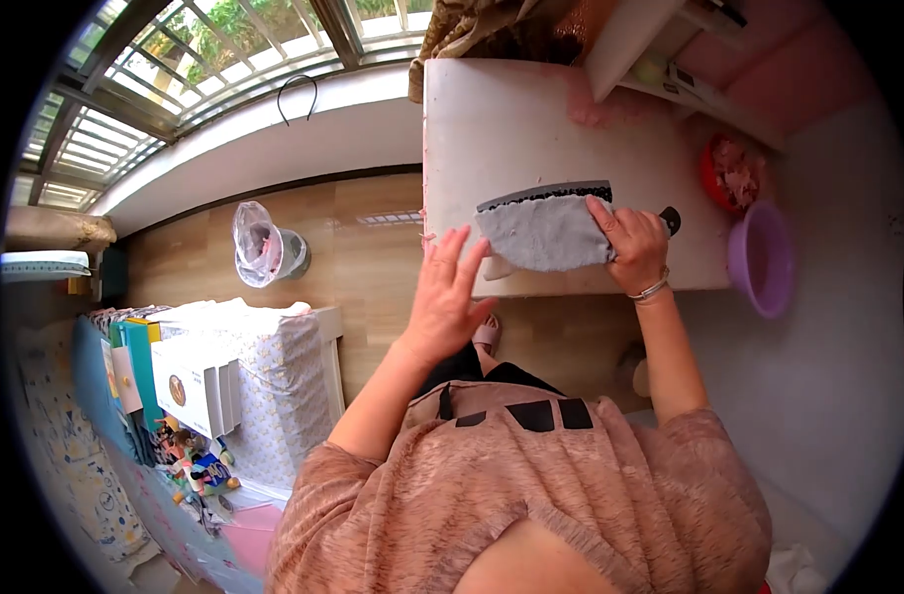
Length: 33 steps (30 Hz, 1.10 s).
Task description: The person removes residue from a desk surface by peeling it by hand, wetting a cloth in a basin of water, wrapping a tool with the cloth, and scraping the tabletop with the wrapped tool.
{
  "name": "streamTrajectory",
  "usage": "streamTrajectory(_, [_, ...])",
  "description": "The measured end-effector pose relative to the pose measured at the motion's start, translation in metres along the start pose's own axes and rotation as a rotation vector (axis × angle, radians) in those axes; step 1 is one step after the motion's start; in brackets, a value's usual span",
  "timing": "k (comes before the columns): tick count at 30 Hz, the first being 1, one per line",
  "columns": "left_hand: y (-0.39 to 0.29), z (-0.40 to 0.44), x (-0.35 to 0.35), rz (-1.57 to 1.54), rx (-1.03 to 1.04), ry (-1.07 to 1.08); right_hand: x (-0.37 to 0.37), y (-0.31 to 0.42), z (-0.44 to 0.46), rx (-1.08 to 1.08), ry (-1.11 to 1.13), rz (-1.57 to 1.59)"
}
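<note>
A grey, fuzzy piece of fabric (546, 235) with a curved outline lies over the near part of the white table. Along its far side runs a darker grey strip with a black, speckled border (561, 190). My right hand (634, 246) is closed on the right end of the fabric, thumb and index finger pressing its top. Past its knuckles a rounded black end (671, 220) sticks out; whether it joins the fabric I cannot tell. My left hand (445, 302) is open with fingers apart, its fingertips beside the fabric's left end.
The white table (492, 109) has a shelf (700, 99) at its far right. A red bowl (732, 173) of pink scraps and a purple basin (761, 259) stand to the right. On the floor at left is a lined bin (269, 247), near a cloth-covered surface (274, 366) with books.
</note>
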State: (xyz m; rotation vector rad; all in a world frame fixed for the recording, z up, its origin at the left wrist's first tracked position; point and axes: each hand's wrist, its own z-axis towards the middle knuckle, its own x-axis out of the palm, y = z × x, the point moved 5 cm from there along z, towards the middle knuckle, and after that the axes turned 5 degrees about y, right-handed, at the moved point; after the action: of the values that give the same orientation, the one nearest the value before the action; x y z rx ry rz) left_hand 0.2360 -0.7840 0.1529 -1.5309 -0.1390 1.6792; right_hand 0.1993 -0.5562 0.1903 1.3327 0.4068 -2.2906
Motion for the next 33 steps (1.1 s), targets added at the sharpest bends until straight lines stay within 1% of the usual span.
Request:
streamTrajectory(2, [-0.008,-0.001,0.009,-0.134,-0.016,-0.07,-0.012,-0.002,0.006,-0.018,-0.007,-0.007])
streamTrajectory(3, [-0.011,-0.002,0.01,-0.199,-0.049,-0.16,-0.016,-0.004,0.008,-0.027,0.001,-0.01])
streamTrajectory(4, [-0.012,-0.002,0.015,-0.201,-0.038,-0.169,-0.02,-0.005,0.009,-0.031,-0.006,-0.022])
streamTrajectory(6, [-0.003,-0.004,0.028,-0.537,-0.156,-0.198,-0.025,-0.005,0.008,-0.038,0.023,-0.028])
streamTrajectory(8, [0.0,-0.003,0.034,-0.573,-0.174,-0.26,-0.026,-0.002,0.007,-0.036,0.053,-0.006])
streamTrajectory(10, [0.009,-0.002,0.055,-0.733,-0.299,0.06,-0.024,0.006,0.01,-0.048,0.074,0.032])
streamTrajectory(11, [0.011,-0.003,0.059,-0.815,-0.332,0.055,-0.021,0.009,0.01,-0.042,0.095,0.074])
streamTrajectory(12, [0.014,-0.003,0.063,-0.812,-0.337,0.035,-0.018,0.011,0.013,-0.034,0.119,0.116])
streamTrajectory(14, [0.021,-0.011,0.074,-0.888,-0.35,-0.117,-0.014,0.01,0.016,-0.06,0.139,0.149])
streamTrajectory(15, [0.019,-0.014,0.063,-0.802,-0.407,-0.126,-0.008,0.008,0.018,-0.082,0.144,0.156])
streamTrajectory(16, [0.016,-0.018,0.058,-0.8,-0.421,-0.144,-0.004,0.006,0.02,-0.104,0.149,0.166])
streamTrajectory(18, [0.016,-0.034,0.043,-0.554,-0.53,-0.326,0.004,0.005,0.026,-0.171,0.191,0.184])
streamTrajectory(19, [0.014,-0.038,0.04,-0.464,-0.501,-0.291,0.01,0.004,0.029,-0.221,0.227,0.188])
streamTrajectory(20, [0.011,-0.042,0.037,-0.459,-0.528,-0.317,0.017,0.002,0.032,-0.252,0.233,0.206])
streamTrajectory(22, [-0.011,-0.046,0.027,-0.181,-0.396,-0.445,0.036,-0.001,0.032,-0.365,0.278,0.224])
streamTrajectory(23, [-0.019,-0.045,0.031,-0.164,-0.366,-0.467,0.04,0.0,0.035,-0.427,0.27,0.254])
streamTrajectory(24, [-0.026,-0.045,0.034,-0.153,-0.407,-0.49,0.044,-0.001,0.038,-0.466,0.28,0.279])
streamTrajectory(26, [-0.054,-0.033,0.044,0.139,-0.297,-0.348,0.042,-0.005,0.041,-0.565,0.19,0.336])
streamTrajectory(27, [-0.065,-0.026,0.052,0.176,-0.345,-0.307,0.038,-0.01,0.043,-0.596,0.195,0.36])
streamTrajectory(28, [-0.074,-0.021,0.062,0.185,-0.378,-0.312,0.03,-0.016,0.044,-0.621,0.185,0.361])
streamTrajectory(30, [-0.095,-0.009,0.077,0.449,-0.391,-0.39,0.019,-0.03,0.043,-0.663,0.176,0.38])
streamTrajectory(31, [-0.103,-0.002,0.085,0.539,-0.408,-0.397,0.017,-0.039,0.042,-0.681,0.192,0.372])
streamTrajectory(32, [-0.111,0.005,0.091,0.535,-0.435,-0.392,0.018,-0.047,0.041,-0.699,0.209,0.362])
streamTrajectory(33, [-0.113,0.009,0.099,0.558,-0.468,-0.386,0.023,-0.052,0.04,-0.716,0.179,0.419])
